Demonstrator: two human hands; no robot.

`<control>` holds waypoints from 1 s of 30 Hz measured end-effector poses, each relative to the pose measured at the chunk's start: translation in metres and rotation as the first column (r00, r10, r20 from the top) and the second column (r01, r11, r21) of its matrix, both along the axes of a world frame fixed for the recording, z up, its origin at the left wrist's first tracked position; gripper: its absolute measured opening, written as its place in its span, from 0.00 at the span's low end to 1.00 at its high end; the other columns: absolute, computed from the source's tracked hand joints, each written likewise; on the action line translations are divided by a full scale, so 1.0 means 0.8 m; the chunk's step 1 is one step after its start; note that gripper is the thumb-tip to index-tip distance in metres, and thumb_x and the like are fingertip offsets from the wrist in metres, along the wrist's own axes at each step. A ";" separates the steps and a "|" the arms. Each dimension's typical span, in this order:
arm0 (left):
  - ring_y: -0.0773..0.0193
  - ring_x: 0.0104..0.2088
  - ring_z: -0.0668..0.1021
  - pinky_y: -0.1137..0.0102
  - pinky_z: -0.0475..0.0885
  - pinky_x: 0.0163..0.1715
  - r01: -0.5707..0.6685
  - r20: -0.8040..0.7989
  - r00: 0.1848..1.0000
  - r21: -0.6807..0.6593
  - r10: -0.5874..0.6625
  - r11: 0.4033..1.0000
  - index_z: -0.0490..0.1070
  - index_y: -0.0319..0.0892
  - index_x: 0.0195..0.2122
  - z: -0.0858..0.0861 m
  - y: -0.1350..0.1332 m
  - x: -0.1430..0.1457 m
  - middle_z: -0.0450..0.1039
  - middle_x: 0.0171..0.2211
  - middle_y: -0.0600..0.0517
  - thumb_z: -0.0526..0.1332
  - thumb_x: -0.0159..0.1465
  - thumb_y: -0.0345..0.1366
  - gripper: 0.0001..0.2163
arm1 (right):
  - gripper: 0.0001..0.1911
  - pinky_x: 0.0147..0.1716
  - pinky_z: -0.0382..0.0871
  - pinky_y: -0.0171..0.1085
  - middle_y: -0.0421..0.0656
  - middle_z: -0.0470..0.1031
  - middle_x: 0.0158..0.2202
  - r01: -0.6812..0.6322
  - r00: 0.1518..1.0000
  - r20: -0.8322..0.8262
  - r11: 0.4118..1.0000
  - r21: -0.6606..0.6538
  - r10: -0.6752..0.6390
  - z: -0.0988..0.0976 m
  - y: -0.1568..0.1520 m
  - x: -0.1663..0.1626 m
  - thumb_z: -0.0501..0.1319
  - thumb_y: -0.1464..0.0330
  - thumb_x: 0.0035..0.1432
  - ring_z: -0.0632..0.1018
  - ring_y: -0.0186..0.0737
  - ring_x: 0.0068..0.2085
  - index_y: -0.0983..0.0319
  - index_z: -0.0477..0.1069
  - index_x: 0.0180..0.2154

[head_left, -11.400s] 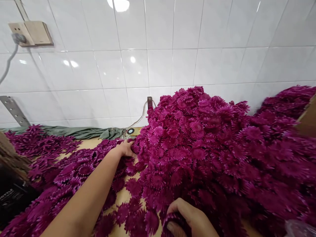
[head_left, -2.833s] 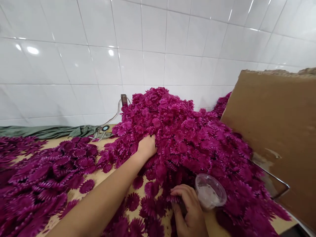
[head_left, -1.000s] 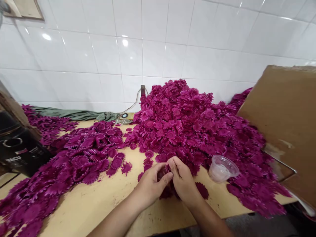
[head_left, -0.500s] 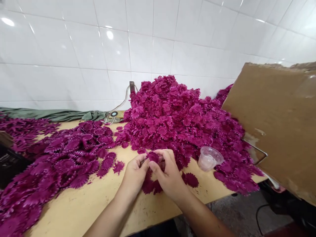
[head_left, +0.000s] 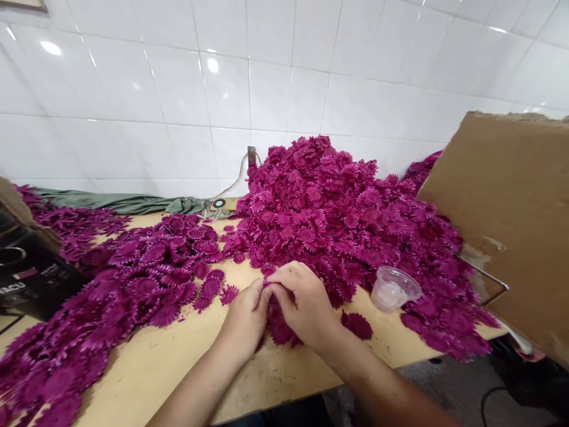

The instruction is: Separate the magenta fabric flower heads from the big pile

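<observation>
My left hand (head_left: 245,313) and my right hand (head_left: 306,299) meet at the middle of the table, fingers pinched together on a magenta artificial flower piece (head_left: 267,283). Only a sliver of it shows between the fingertips; the rest is covered. Below and partly behind my right hand lie loose magenta flower pieces (head_left: 280,329) with fringed edges. Just right of that hand rests another flat, dark flower piece (head_left: 358,325). Behind both hands rises a tall heap of frilled flower pieces (head_left: 311,201). A clear plastic cup (head_left: 395,289) with something whitish inside stands tilted beside the heap.
A second pile of flower pieces (head_left: 146,279) spreads along the left of the wooden table (head_left: 178,362). At far left stands a black box (head_left: 40,279). A large cardboard sheet (head_left: 502,219) leans at the right. Green cloth (head_left: 128,203) lies along the tiled wall.
The view has shifted left, so things appear further right. My fingers have closed more tightly over the flower piece, which showed its face before and is now mostly hidden.
</observation>
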State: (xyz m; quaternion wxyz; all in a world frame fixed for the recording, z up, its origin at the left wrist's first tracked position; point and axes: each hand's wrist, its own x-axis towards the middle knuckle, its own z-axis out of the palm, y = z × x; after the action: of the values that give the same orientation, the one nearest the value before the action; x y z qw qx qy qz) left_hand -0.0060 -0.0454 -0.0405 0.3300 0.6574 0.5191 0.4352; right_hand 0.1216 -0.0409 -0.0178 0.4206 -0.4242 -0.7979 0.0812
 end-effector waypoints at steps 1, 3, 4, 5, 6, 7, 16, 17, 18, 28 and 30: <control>0.61 0.27 0.71 0.69 0.64 0.29 -0.012 -0.014 1.000 0.006 0.012 1.000 0.65 0.43 0.25 0.001 -0.001 0.000 0.69 0.24 0.53 0.50 0.58 0.39 0.09 | 0.09 0.38 0.64 0.40 0.44 0.70 0.30 0.011 0.999 -0.030 1.000 0.007 -0.011 0.001 0.004 0.001 0.52 0.76 0.53 0.69 0.39 0.35 0.62 0.70 0.29; 0.62 0.26 0.70 0.69 0.64 0.28 -0.054 -0.021 0.998 0.001 0.054 0.999 0.62 0.44 0.21 0.004 -0.001 -0.001 0.67 0.22 0.54 0.50 0.57 0.41 0.11 | 0.09 0.35 0.64 0.38 0.42 0.70 0.28 0.046 0.988 -0.146 0.999 -0.015 -0.048 0.003 0.014 0.002 0.52 0.76 0.53 0.70 0.37 0.32 0.62 0.69 0.27; 0.63 0.25 0.69 0.69 0.63 0.27 -0.073 -0.008 0.997 -0.005 0.073 0.997 0.61 0.44 0.20 0.007 -0.001 -0.001 0.65 0.20 0.55 0.50 0.57 0.42 0.11 | 0.08 0.34 0.65 0.36 0.42 0.69 0.27 0.060 0.975 -0.212 0.997 -0.043 -0.068 0.004 0.019 0.001 0.53 0.75 0.52 0.70 0.36 0.31 0.62 0.68 0.26; 0.63 0.24 0.68 0.70 0.63 0.27 -0.086 0.016 0.996 -0.009 0.086 0.996 0.60 0.44 0.19 0.010 0.001 -0.002 0.64 0.19 0.55 0.51 0.56 0.42 0.12 | 0.07 0.32 0.65 0.35 0.41 0.69 0.27 0.071 0.959 -0.270 0.995 -0.072 -0.088 0.004 0.024 -0.001 0.53 0.75 0.51 0.71 0.36 0.30 0.62 0.67 0.26; 0.64 0.24 0.67 0.70 0.63 0.26 -0.089 0.047 0.995 -0.011 0.089 0.996 0.59 0.44 0.19 0.014 0.003 -0.002 0.63 0.19 0.56 0.51 0.56 0.43 0.12 | 0.06 0.31 0.65 0.35 0.41 0.69 0.26 0.081 0.944 -0.312 0.993 -0.091 -0.106 0.005 0.030 -0.004 0.54 0.74 0.51 0.71 0.35 0.29 0.62 0.67 0.26; 0.64 0.23 0.67 0.70 0.63 0.26 -0.083 0.085 0.993 -0.013 0.083 0.997 0.59 0.44 0.19 0.018 0.004 -0.002 0.62 0.19 0.56 0.51 0.55 0.43 0.12 | 0.05 0.31 0.65 0.35 0.41 0.69 0.26 0.089 0.935 -0.336 0.991 -0.098 -0.117 0.006 0.036 -0.007 0.54 0.74 0.50 0.71 0.36 0.29 0.62 0.67 0.25; 0.66 0.22 0.67 0.72 0.65 0.25 0.007 0.157 0.987 -0.123 0.013 0.992 0.66 0.42 0.19 0.026 -0.007 -0.021 0.65 0.18 0.55 0.59 0.49 0.44 0.11 | 0.12 0.42 0.66 0.40 0.47 0.70 0.37 0.355 0.886 -0.282 0.930 -0.098 -0.368 0.024 0.088 0.016 0.51 0.78 0.48 0.72 0.40 0.38 0.64 0.70 0.34; 0.66 0.22 0.67 0.72 0.65 0.25 0.031 0.161 0.987 -0.135 -0.009 0.990 0.67 0.41 0.20 0.025 -0.007 -0.024 0.65 0.18 0.55 0.59 0.49 0.44 0.11 | 0.16 0.44 0.65 0.39 0.48 0.70 0.41 0.305 0.926 -0.204 0.948 -0.090 -0.317 0.027 0.085 0.022 0.52 0.80 0.46 0.72 0.40 0.41 0.64 0.70 0.38; 0.66 0.22 0.68 0.72 0.65 0.25 0.058 0.171 0.985 -0.141 -0.034 0.988 0.68 0.41 0.21 0.025 -0.006 -0.025 0.67 0.19 0.55 0.60 0.49 0.44 0.11 | 0.20 0.47 0.63 0.39 0.49 0.69 0.45 0.246 0.960 -0.112 0.965 -0.090 -0.256 0.029 0.079 0.026 0.53 0.81 0.44 0.71 0.40 0.44 0.65 0.69 0.41; 0.64 0.22 0.67 0.72 0.65 0.25 0.042 0.134 0.990 -0.077 -0.031 0.996 0.64 0.43 0.14 0.037 0.024 0.018 0.64 0.15 0.56 0.60 0.42 0.55 0.18 | 0.15 0.30 0.68 0.31 0.39 0.70 0.31 -0.067 0.981 -0.195 0.931 -0.359 -0.005 0.022 -0.018 0.033 0.62 0.62 0.47 0.72 0.31 0.29 0.62 0.68 0.38; 0.62 0.23 0.69 0.71 0.66 0.26 0.066 0.190 0.981 -0.098 -0.046 0.993 0.64 0.43 0.14 0.037 0.029 0.027 0.66 0.15 0.55 0.61 0.39 0.57 0.20 | 0.19 0.30 0.68 0.32 0.39 0.69 0.32 -0.025 0.981 -0.189 0.937 -0.349 -0.045 0.015 -0.024 0.033 0.65 0.64 0.43 0.71 0.31 0.29 0.61 0.67 0.39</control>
State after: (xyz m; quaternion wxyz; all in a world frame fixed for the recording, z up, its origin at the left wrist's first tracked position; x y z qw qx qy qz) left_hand 0.0155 -0.0224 -0.0112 0.4233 0.6098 0.4890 0.4580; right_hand 0.1483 -0.0598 -0.0061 0.4146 -0.4863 -0.7237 0.2605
